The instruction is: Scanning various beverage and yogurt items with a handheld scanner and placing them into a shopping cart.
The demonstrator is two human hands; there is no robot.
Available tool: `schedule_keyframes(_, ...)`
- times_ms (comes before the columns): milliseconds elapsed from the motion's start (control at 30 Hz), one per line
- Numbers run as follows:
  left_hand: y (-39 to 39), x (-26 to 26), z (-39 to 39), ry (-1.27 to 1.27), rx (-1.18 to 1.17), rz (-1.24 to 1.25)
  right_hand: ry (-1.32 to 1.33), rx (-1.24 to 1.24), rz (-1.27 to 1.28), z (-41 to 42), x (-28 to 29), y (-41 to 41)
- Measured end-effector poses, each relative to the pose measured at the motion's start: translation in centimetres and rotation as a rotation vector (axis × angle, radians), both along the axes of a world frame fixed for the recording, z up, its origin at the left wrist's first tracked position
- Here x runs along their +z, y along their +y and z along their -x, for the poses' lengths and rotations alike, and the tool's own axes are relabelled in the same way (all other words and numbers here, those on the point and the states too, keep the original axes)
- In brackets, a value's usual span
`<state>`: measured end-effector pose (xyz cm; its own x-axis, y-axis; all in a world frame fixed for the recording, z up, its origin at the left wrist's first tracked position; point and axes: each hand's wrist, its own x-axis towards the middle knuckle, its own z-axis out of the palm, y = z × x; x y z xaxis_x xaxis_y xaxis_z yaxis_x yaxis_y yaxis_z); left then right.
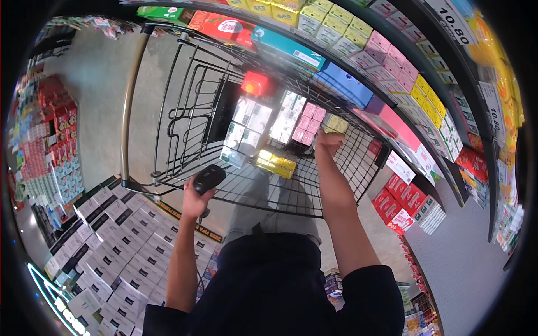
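Note:
My left hand [196,194] grips a black handheld device [209,179], which looks like a barcode scanner, outside the near side of a black wire shopping cart [357,161]. My right hand [329,142] reaches down into the cart. It is beside a pink multipack of small cartons [309,124] and just below a pale yellow-green pack [336,124]; whether the fingers hold anything is hidden. White carton packs [247,126] and a white-green multipack [287,116] lie in the cart. A yellow pack [275,164] sits nearer me, and a red pack [255,83] with a bright spot lies farther off.
Shelves of stacked drink cartons [378,63] curve along the cart's far side, with price tags [454,21]. White boxes [126,256] are piled at lower left. Red packs [393,201] stand on the floor at right. More stacked goods [63,138] stand at far left.

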<state>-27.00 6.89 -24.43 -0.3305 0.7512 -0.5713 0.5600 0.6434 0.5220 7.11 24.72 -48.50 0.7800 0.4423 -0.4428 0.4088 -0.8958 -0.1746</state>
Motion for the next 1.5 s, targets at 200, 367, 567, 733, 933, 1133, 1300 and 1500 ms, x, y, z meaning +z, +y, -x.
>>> schedule_keyframes(200, 0.0, 0.2, -0.2, 0.004, 0.005, 0.012, -0.088, -0.033, 0.041, 1.0, -0.3, -0.1)
schedule_keyframes(367, 0.0, 0.6, -0.3, 0.04, 0.009, 0.001, 0.058, 0.053, -0.254, 0.5, -1.2, -1.6)
schedule_keyframes(567, 0.3, 0.5, -0.5, 0.026, -0.022, 0.005, 0.444, -0.061, -0.807, -2.1, -3.2, -5.0)
schedule_keyframes(733, -0.4, 0.5, 0.0, 0.049, -0.037, 0.001, 0.892, -0.182, -0.627, -2.0, -1.8, -5.3)
schedule_keyframes(933, 0.6, 0.6, -0.4, 0.053, -0.041, -0.013, 0.928, -0.192, -0.607, -3.3, -5.1, -6.0)
schedule_keyframes(1133, 0.4, 0.1, 0.1, 0.075, 0.005, 0.105, 0.886, -0.139, -0.563, -3.4, -6.7, -6.0)
schedule_keyframes(1300, 0.3, -0.3, 0.2, 0.104, 0.032, 0.072, 0.983, -0.205, -0.316, -4.1, -5.9, -4.7)
schedule_keyframes(1500, -1.1, -0.7, 0.9, 0.135, 0.096, 0.052, 0.393, 0.05, 0.02, -1.8, -0.3, -3.9)
